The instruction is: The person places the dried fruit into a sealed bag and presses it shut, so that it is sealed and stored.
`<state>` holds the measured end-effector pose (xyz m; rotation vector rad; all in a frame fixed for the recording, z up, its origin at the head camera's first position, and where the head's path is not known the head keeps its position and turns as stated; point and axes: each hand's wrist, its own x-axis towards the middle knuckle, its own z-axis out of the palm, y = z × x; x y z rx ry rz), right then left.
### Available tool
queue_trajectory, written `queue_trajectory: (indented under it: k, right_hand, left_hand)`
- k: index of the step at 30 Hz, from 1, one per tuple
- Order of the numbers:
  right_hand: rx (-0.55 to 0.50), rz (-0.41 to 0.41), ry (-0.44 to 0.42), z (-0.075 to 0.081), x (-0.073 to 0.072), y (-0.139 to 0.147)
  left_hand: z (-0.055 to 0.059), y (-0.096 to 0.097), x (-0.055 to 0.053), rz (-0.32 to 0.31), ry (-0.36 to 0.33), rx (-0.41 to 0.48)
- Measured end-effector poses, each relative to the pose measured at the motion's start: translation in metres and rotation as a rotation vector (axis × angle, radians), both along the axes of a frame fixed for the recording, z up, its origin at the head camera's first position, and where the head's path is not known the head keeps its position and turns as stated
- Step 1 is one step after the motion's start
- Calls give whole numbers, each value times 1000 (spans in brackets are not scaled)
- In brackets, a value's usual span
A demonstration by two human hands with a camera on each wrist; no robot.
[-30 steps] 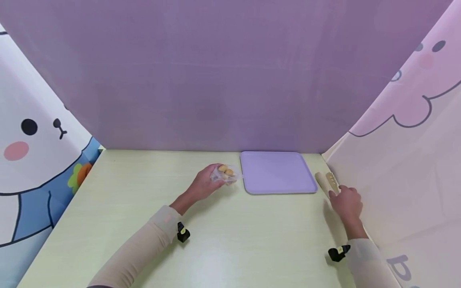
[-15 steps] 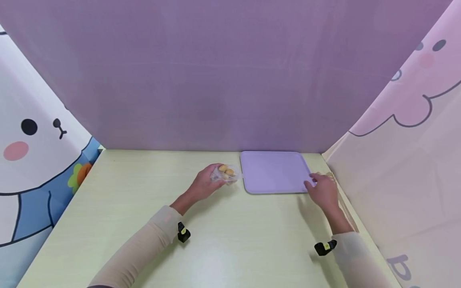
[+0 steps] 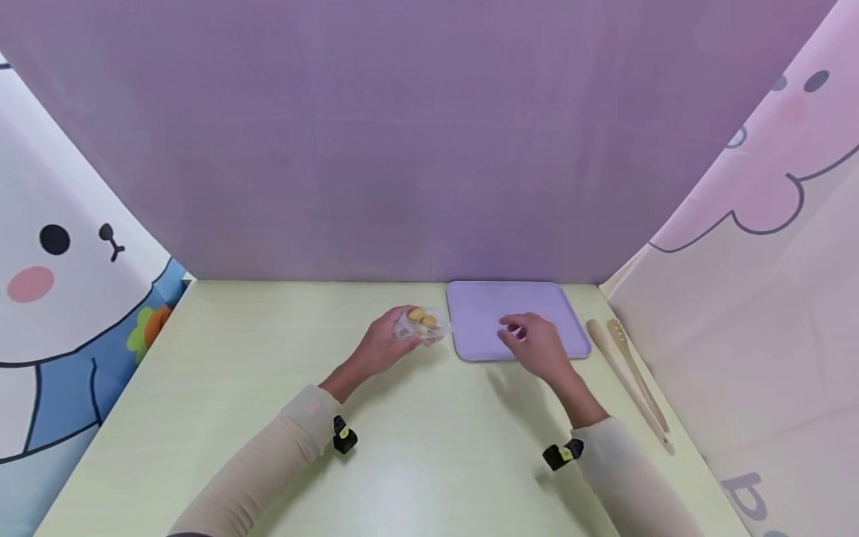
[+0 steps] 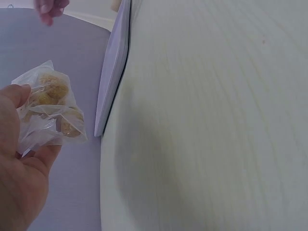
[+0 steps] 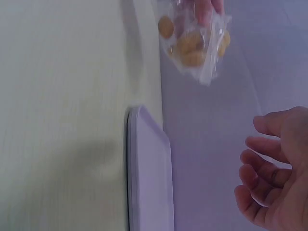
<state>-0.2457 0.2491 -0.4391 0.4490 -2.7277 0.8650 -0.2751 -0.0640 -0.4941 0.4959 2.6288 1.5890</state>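
Observation:
My left hand (image 3: 381, 343) grips a clear plastic bag (image 4: 41, 130) above the table, left of the tray. Several round tan cookie-like pieces (image 5: 192, 50) show inside the bag. The purple tray (image 3: 470, 313) lies flat at the back of the table. Over its right half hovers my right hand (image 3: 537, 347), fingers loosely bent and holding nothing. Seen from the right wrist, the fingers (image 5: 269, 147) are spread a little apart, with the bag higher up in that view. A pair of wooden tongs (image 3: 627, 380) lies on the table right of the tray.
The pale wood-grain table (image 3: 429, 462) meets a purple backdrop (image 3: 403, 149) along its far edge. A printed cloth wall (image 3: 751, 313) stands close to the tongs on the right, and another cartoon panel (image 3: 80, 186) rises on the left.
My right hand has left the tongs and moved left over the tray. The tongs now lie in full view on the table. My left hand and the bag have hardly moved.

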Motion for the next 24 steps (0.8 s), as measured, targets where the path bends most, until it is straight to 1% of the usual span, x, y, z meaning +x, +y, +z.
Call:
queue_trajectory:
  k: [7, 14, 18, 24]
  right_hand:
    - [16, 94, -18, 9, 1, -41]
    - [53, 148, -60, 8, -2, -69]
    - [79, 149, -84, 8, -4, -79]
    - [123, 134, -110, 6, -9, -84]
  left_hand:
    - [-3, 1, 0, -2, 2, 21]
    - [-6, 2, -2, -12, 22, 26]
    - [-4, 3, -1, -18, 14, 36]
    - [-2, 5, 1, -25, -10, 51]
